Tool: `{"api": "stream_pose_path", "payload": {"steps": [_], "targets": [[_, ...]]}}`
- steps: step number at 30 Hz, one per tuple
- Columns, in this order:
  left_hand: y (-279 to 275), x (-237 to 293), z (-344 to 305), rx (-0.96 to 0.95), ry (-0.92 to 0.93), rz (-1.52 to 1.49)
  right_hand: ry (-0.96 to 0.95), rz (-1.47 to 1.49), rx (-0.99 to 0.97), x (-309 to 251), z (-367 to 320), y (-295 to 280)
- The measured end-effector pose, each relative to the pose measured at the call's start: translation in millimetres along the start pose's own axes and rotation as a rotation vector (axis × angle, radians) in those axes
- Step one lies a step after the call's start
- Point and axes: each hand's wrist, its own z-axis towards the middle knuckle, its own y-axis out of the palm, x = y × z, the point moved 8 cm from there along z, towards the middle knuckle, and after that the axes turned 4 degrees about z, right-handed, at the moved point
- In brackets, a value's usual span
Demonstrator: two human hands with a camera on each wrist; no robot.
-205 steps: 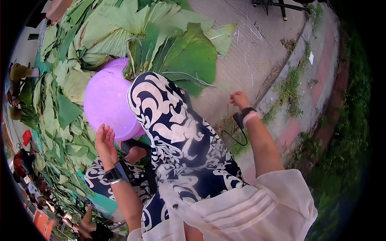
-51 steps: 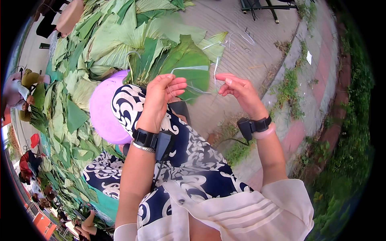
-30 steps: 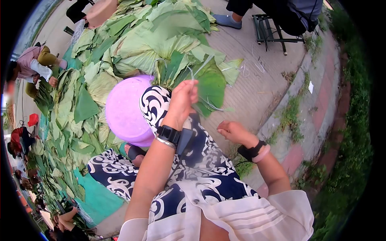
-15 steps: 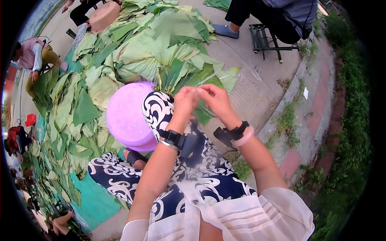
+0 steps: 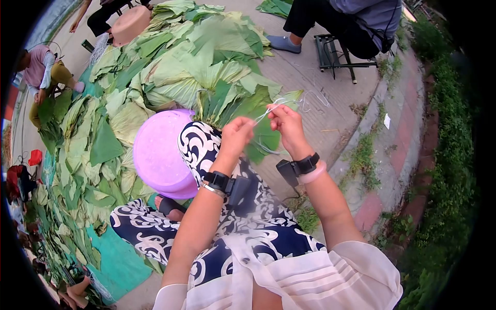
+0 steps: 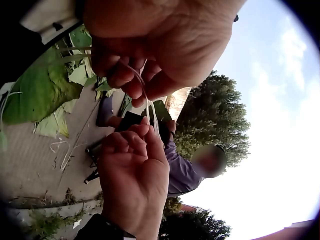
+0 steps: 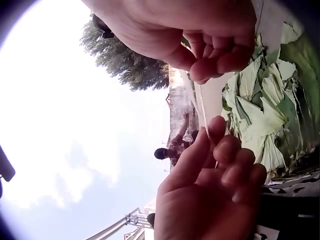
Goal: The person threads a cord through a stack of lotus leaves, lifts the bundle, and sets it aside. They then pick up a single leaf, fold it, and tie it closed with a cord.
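A thin whitish string [image 5: 262,118] runs between both hands in front of the raised knee. The left hand [image 5: 237,137] pinches one part of it between thumb and fingers. Slightly farther forward, the right hand [image 5: 288,129] pinches another part near its fingertips. In the left wrist view the doubled string [image 6: 148,102] spans the gap between the hands, its loose tails spreading past the right thumb. The right wrist view shows the string [image 7: 203,105] pulled fairly straight. Beneath the hands lies a large green leaf [image 5: 266,140], probably lotus, partly hidden by them.
A purple plastic basin [image 5: 160,155] stands left of the patterned knee. Large leaves [image 5: 175,77] are heaped over a green sheet [image 5: 119,258]. More string [image 5: 315,101] lies on the paving. One person sits on a folding stool [image 5: 336,57]; others sit at the left.
The hands were apart at first, then came together at the string half a second ago. Now the right hand has drawn away forward and right, stretching the string between them.
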Motion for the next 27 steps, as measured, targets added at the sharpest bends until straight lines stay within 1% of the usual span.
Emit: {"api": "stream_pose_path", "payload": {"steps": [4,10,13,16,22,25,27], "targets": [[0.3,1.8,-0.4,0.006,0.043,0.021,-0.008,0.034,-0.095,-1.6,-2.9,0.8],[-2.0,1.8,0.6,0.025,0.058,-0.002,0.066,0.080,-0.316,-17.2,-17.9,6.3],[-2.4,0.9,-2.7,0.051,0.001,-0.007,0.079,0.061,-0.360,-22.3,-24.6,9.5],[-2.2,1.7,0.4,0.035,0.056,-0.014,0.044,0.011,-0.365,-30.8,-30.2,15.3],[-2.2,-1.4,1.9,0.027,0.051,-0.002,-0.052,-0.194,-0.272,-34.7,-25.3,12.0],[-2.7,-7.3,4.2,-0.005,0.043,0.064,-0.066,-0.205,-0.246,-36.0,-24.7,11.7],[-1.7,6.5,5.7,0.032,0.266,0.149,-0.072,-0.240,-0.253,-36.6,-24.5,13.5]]}}
